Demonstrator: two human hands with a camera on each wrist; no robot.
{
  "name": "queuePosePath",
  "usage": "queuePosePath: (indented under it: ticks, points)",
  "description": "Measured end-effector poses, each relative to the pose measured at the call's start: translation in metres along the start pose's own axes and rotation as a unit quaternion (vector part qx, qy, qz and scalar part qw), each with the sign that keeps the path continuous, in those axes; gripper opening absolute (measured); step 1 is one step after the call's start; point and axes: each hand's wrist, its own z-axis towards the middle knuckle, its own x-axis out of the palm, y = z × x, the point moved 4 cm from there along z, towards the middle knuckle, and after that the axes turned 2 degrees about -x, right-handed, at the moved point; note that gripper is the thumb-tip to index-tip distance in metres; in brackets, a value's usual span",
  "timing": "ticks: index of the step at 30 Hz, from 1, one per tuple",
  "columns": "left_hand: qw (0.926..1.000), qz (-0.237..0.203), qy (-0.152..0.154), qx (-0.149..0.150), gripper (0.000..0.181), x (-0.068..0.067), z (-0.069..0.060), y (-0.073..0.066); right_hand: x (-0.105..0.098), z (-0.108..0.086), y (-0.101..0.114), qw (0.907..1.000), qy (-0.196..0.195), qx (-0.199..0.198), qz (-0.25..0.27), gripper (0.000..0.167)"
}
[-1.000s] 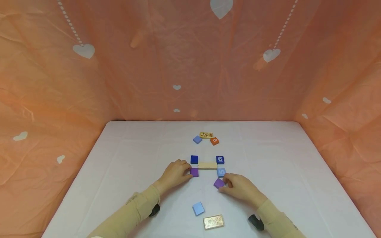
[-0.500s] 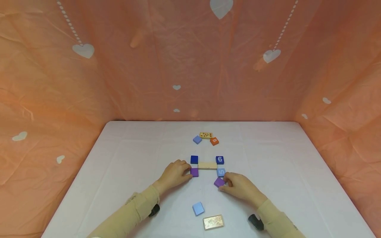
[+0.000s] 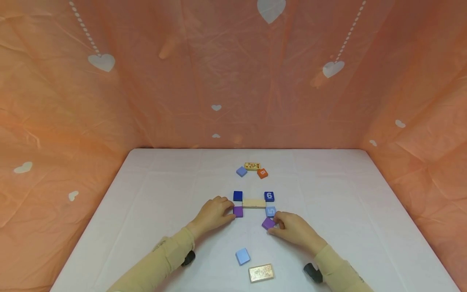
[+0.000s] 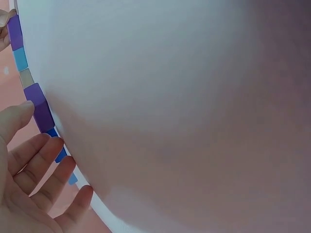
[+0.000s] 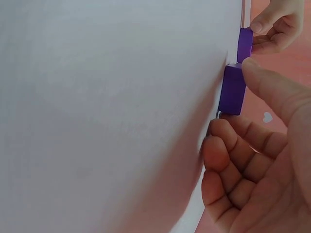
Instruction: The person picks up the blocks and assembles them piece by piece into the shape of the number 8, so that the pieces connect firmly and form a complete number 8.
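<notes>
left hand [image 3: 213, 213] pinches the left purple block [image 3: 238, 211] between thumb and index; right hand [image 3: 296, 230] likewise pinches the right purple block [image 3: 268, 223]. change: right purple block lies slightly nearer the light-blue 5 block [image 3: 270, 211], at its 12 o'clock, than a second ago; askew, contact unclear. left purple block unmoved, pale bar [image 3: 253, 203] at its 2 o'clock. judged: fine adjusting, left steadying. gold block [image 3: 261, 273] rests at the right purple block's 6 o'clock.

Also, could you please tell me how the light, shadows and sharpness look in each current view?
Head view: fairly even light, sheen on the nearer gold block; left wrist view: a broad, soft shadow across the white tabletop; right wrist view: a soft shadow beside the nearer purple block, whose edges look fairly sharp.
</notes>
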Motion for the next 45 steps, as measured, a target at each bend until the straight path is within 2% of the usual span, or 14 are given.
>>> queuePosePath:
  ticks: [8, 14, 17, 32, 35, 39, 45]
  points:
    - [0.9999, -0.006, -0.009, 0.005, 0.031, -0.003, -0.002, -0.001, 0.0, 0.0, 0.001, 1.0, -0.005, -0.004, -0.003, 0.022]
    - [0.9977, -0.004, -0.059, 0.033, 0.026, -0.009, -0.005, -0.01, -0.001, -0.001, 0.001, 1.0, -0.001, 0.003, -0.001, 0.023]
    - [0.9966, -0.006, -0.067, 0.047, 0.022, -0.011, -0.006, -0.018, 0.0, -0.001, 0.002, 1.0, -0.003, -0.001, -0.003, 0.023]
    - [0.9958, 0.016, 0.015, 0.089, 0.028, -0.009, -0.03, -0.047, -0.001, -0.001, 0.004, 1.0, -0.003, 0.005, -0.001, 0.023]
    - [0.995, 0.02, 0.02, 0.096, 0.028, -0.008, -0.034, -0.051, -0.001, -0.002, 0.003, 1.0, -0.002, 0.001, 0.0, 0.025]
    - [0.9943, 0.028, 0.036, 0.096, 0.032, -0.005, -0.039, -0.055, 0.0, -0.002, 0.002, 1.0, -0.003, -0.001, 0.0, 0.026]
    - [0.9916, 0.033, 0.086, 0.091, 0.044, -0.002, -0.045, -0.059, 0.0, -0.002, 0.003, 0.9999, -0.009, -0.004, -0.001, 0.023]
